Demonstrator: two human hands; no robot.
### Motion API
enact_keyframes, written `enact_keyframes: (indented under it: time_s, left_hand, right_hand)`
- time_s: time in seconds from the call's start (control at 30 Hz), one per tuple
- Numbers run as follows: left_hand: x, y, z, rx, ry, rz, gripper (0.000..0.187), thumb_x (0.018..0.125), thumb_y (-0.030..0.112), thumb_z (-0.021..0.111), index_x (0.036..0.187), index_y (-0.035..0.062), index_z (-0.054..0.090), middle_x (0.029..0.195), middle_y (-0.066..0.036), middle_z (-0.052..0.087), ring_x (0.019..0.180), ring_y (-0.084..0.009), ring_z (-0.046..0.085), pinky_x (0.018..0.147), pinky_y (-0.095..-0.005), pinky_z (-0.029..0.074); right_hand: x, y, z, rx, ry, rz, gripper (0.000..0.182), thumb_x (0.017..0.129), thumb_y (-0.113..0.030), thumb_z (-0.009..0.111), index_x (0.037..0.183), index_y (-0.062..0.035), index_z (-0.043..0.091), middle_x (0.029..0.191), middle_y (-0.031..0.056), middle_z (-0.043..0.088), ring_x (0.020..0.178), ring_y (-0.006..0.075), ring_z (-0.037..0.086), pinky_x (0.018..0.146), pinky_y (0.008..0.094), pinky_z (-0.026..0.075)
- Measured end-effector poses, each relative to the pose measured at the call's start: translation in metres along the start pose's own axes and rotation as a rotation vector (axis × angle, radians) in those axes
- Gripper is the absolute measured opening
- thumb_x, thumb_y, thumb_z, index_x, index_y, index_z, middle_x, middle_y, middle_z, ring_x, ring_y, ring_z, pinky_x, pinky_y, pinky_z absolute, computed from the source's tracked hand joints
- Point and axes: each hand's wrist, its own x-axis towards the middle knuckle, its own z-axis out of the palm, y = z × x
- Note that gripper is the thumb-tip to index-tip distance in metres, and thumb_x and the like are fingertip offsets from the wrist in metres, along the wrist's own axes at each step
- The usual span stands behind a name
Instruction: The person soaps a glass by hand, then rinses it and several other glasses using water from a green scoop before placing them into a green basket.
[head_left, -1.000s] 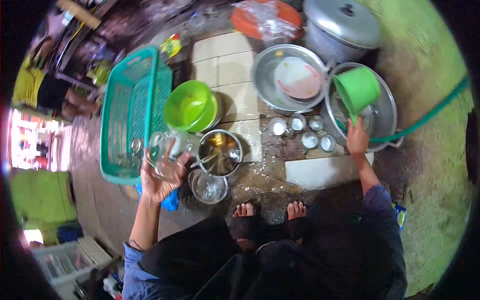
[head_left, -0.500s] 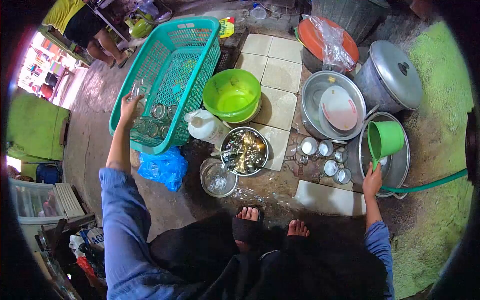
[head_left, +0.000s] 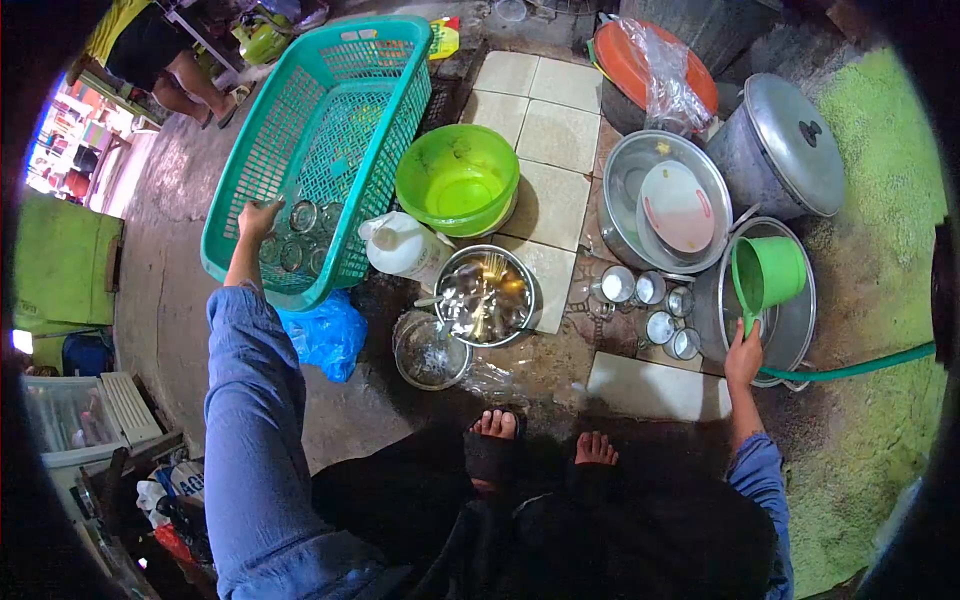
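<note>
My left hand is lowered inside the left side of the teal plastic basket, fingers closed around a clear drinking glass that barely shows against the mesh. Beside it, several upturned glasses are grouped in the basket's near end. On the far right, my right hand grips the handle of a green plastic dipper. The dipper is tilted over a large metal pot. Left of that pot, several small glasses stand on the floor.
A metal basin of cutlery, a smaller bowl of water, a white jug and a lime-green tub stand mid-floor. A green hose crosses at right. Another person's legs are at upper left.
My left hand has moved down into the basket with the glass it was holding above the rim. My right hand keeps its grip on the dipper, almost unmoved. The view has shifted slightly.
</note>
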Motion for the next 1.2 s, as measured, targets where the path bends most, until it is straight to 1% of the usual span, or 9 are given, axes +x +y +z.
enact_keyframes:
  time_s: [0.23, 0.5, 0.6, 0.77, 0.87, 1.0, 1.07, 1.13, 1.2]
  left_hand:
    - [0.004, 0.001, 0.003, 0.095, -0.113, 0.121, 0.077, 0.063, 0.042, 0.080, 0.119, -0.0022, 0.050, 0.108, -0.021, 0.060, 0.088, -0.0249, 0.065, 0.053, -0.0340, 0.056]
    - [0.037, -0.030, 0.024, 0.354, -0.212, 0.374, 0.078, 0.080, 0.054, 0.061, 0.131, -0.0019, 0.041, 0.121, -0.028, 0.053, 0.115, -0.0399, 0.050, 0.098, -0.0434, 0.039]
    - [0.046, -0.052, 0.034, 0.268, -0.222, 0.364, 0.079, 0.084, 0.054, 0.056, 0.138, 0.0007, 0.033, 0.128, -0.026, 0.049, 0.119, -0.0401, 0.047, 0.098, -0.0439, 0.038]
    - [0.032, -0.083, 0.039, 0.319, -0.100, 0.687, 0.055, 0.097, 0.030, 0.040, 0.144, 0.0066, 0.024, 0.139, -0.026, 0.036, 0.128, -0.0416, 0.035, 0.103, -0.0421, 0.033]
    - [-0.006, -0.053, 0.009, 0.290, -0.347, 0.477, 0.052, 0.097, 0.028, 0.040, 0.143, 0.0077, 0.026, 0.140, -0.025, 0.035, 0.130, -0.0410, 0.033, 0.105, -0.0424, 0.032]
    - [-0.016, -0.055, 0.001, 0.434, -0.265, 0.574, 0.047, 0.097, 0.029, 0.040, 0.139, 0.0078, 0.037, 0.141, -0.026, 0.033, 0.131, -0.0383, 0.033, 0.104, -0.0411, 0.034]
    - [-0.021, -0.041, -0.005, 0.482, -0.185, 0.632, 0.040, 0.098, 0.027, 0.039, 0.131, 0.0061, 0.047, 0.131, -0.025, 0.045, 0.123, -0.0388, 0.043, 0.097, -0.0428, 0.039]
    - [-0.077, 0.027, -0.029, 0.320, 0.201, 0.660, 0.033, 0.098, 0.024, 0.038, 0.118, 0.0047, 0.055, 0.111, -0.023, 0.053, 0.107, -0.0358, 0.051, 0.090, -0.0442, 0.040]
    - [-0.116, 0.087, -0.035, 0.172, 0.419, 0.918, 0.029, 0.098, 0.021, 0.037, 0.103, 0.0033, 0.060, 0.096, -0.018, 0.051, 0.094, -0.0315, 0.052, 0.085, -0.0428, 0.040]
  right_hand:
    - [0.000, -0.010, -0.009, 0.028, -0.020, 0.030, 0.040, 0.095, -0.040, 0.042, 0.114, -0.0046, 0.050, 0.085, 0.0263, 0.062, 0.077, 0.0463, 0.057, 0.064, 0.0536, 0.042]
    - [0.010, -0.008, -0.015, 0.015, -0.177, 0.136, 0.041, 0.095, -0.040, 0.040, 0.118, -0.0074, 0.047, 0.091, 0.0265, 0.062, 0.084, 0.0461, 0.058, 0.071, 0.0554, 0.043]
    - [0.022, 0.008, 0.001, 0.006, -0.331, 0.182, 0.047, 0.094, -0.043, 0.040, 0.122, -0.0049, 0.045, 0.098, 0.0291, 0.060, 0.093, 0.0476, 0.056, 0.078, 0.0544, 0.042]
    - [0.043, 0.072, 0.064, 0.043, -0.543, 0.189, 0.048, 0.093, -0.040, 0.043, 0.125, -0.0042, 0.042, 0.106, 0.0310, 0.058, 0.101, 0.0459, 0.055, 0.085, 0.0520, 0.042]
    - [0.048, 0.088, 0.088, 0.100, -0.592, 0.139, 0.055, 0.090, -0.040, 0.047, 0.125, 0.0021, 0.043, 0.103, 0.0298, 0.060, 0.102, 0.0438, 0.056, 0.086, 0.0477, 0.043]
    - [0.056, 0.054, 0.058, 0.394, -0.891, 0.230, 0.030, 0.088, -0.030, 0.046, 0.088, -0.0006, 0.055, 0.069, 0.0117, 0.059, 0.049, 0.0189, 0.054, 0.042, 0.0337, 0.039]
    - [0.057, 0.040, 0.027, 1.094, -1.026, 0.644, 0.026, 0.087, -0.031, 0.049, 0.085, -0.0060, 0.055, 0.056, -0.0012, 0.042, 0.035, 0.0078, 0.030, 0.032, 0.0258, 0.022]
    - [0.052, 0.033, 0.008, 1.324, -0.934, 0.774, 0.018, 0.087, -0.025, 0.050, 0.088, -0.0071, 0.054, 0.057, -0.0033, 0.038, 0.038, 0.0071, 0.028, 0.034, 0.0217, 0.026]
    - [0.041, 0.032, -0.002, 2.203, -0.733, 0.961, 0.012, 0.087, -0.017, 0.051, 0.092, -0.0056, 0.053, 0.062, -0.0020, 0.043, 0.044, 0.0056, 0.034, 0.038, 0.0198, 0.030]
